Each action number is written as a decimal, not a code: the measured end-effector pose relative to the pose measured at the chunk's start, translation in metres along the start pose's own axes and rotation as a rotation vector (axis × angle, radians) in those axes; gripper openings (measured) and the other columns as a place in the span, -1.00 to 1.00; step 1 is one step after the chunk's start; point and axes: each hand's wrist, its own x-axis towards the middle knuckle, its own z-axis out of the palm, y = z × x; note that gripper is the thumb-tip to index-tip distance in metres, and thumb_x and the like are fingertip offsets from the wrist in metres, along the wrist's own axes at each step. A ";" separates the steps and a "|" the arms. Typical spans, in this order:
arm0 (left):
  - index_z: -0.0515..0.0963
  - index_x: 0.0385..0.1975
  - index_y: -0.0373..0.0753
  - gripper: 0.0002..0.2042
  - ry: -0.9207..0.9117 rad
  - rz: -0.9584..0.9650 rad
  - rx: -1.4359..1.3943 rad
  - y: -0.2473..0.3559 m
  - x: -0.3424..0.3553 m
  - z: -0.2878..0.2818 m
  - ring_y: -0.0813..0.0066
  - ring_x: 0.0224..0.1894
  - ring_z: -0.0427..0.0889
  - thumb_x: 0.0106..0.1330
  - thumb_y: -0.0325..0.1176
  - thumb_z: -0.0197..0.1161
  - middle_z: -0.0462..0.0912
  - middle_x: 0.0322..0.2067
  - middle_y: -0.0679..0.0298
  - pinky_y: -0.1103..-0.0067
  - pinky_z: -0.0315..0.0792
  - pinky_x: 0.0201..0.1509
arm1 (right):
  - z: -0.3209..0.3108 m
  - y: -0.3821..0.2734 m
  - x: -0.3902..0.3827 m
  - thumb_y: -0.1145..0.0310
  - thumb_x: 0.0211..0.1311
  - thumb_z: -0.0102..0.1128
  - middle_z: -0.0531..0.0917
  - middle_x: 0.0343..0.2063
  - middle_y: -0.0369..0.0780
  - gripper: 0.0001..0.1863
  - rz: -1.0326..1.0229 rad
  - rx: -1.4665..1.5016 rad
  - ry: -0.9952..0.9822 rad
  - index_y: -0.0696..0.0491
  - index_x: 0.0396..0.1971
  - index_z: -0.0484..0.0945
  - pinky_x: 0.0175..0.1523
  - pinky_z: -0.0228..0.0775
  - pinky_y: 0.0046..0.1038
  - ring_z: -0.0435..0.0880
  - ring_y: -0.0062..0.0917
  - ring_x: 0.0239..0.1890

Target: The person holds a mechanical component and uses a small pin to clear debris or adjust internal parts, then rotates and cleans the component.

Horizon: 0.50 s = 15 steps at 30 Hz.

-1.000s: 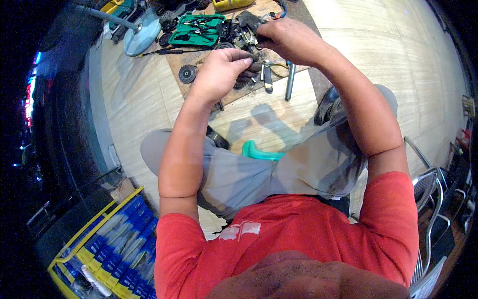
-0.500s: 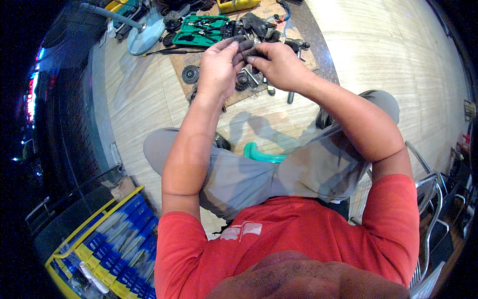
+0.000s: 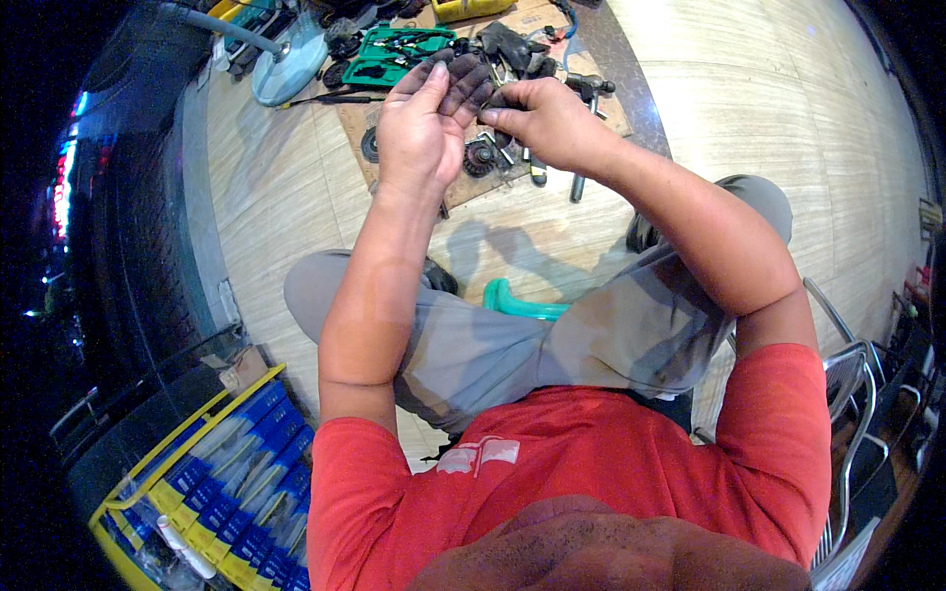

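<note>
My left hand is raised over the work area, palm up, its blackened fingers stretched and a little curled. Close beside it, my right hand has thumb and forefinger pinched together near the left fingers. Whatever sits in that pinch is too small and hidden to make out. Just below the hands lies a dark round toothed part on a brown board. A dark disc rests left of it, partly behind my left hand.
Beyond my hands lie an open green tool case, a dark crumpled thing and a yellow container. A stand's round base is at far left. A green curved object lies between my legs; blue bins stand lower left.
My left hand has shifted left and slightly up, and its fingers have spread. My right hand stays nearly in place, still pinching. More of the toothed part shows now.
</note>
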 end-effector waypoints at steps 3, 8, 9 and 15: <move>0.48 -0.15 -0.37 -0.82 -0.024 -0.019 -0.021 0.002 0.001 -0.005 0.13 -0.10 0.62 0.39 -0.50 -0.05 0.61 -0.17 -0.02 0.27 0.53 0.03 | 0.002 -0.002 0.000 0.27 0.12 0.26 0.66 -0.48 -0.06 -0.71 0.000 0.104 -0.021 0.11 -0.21 0.62 -0.25 0.47 -0.35 0.66 -0.38 -0.45; 0.43 -0.09 -0.40 -0.79 -0.091 -0.047 -0.047 0.004 0.001 -0.001 0.09 -0.08 0.61 0.41 -0.50 -0.12 0.58 -0.14 -0.08 0.21 0.53 0.03 | -0.002 0.007 0.003 0.25 0.12 0.27 0.67 -0.38 -0.02 -0.67 -0.045 0.005 0.008 0.15 -0.18 0.60 -0.17 0.46 -0.36 0.67 -0.35 -0.33; 0.43 -0.07 -0.40 -0.78 -0.102 -0.057 -0.061 0.005 0.000 0.000 0.09 -0.06 0.60 0.41 -0.50 -0.13 0.57 -0.12 -0.08 0.21 0.52 0.05 | -0.002 0.007 0.003 0.25 0.11 0.27 0.67 -0.36 -0.01 -0.66 -0.032 0.012 0.005 0.16 -0.17 0.60 -0.15 0.46 -0.36 0.67 -0.34 -0.31; 0.41 -0.01 -0.39 -0.75 -0.150 -0.066 -0.079 0.007 -0.001 0.002 0.09 -0.01 0.57 0.43 -0.49 -0.14 0.55 -0.08 -0.07 0.20 0.49 0.10 | -0.006 0.001 0.002 0.26 0.13 0.26 0.68 -0.35 -0.05 -0.65 0.011 0.085 -0.029 0.18 -0.15 0.59 -0.12 0.45 -0.39 0.65 -0.44 -0.30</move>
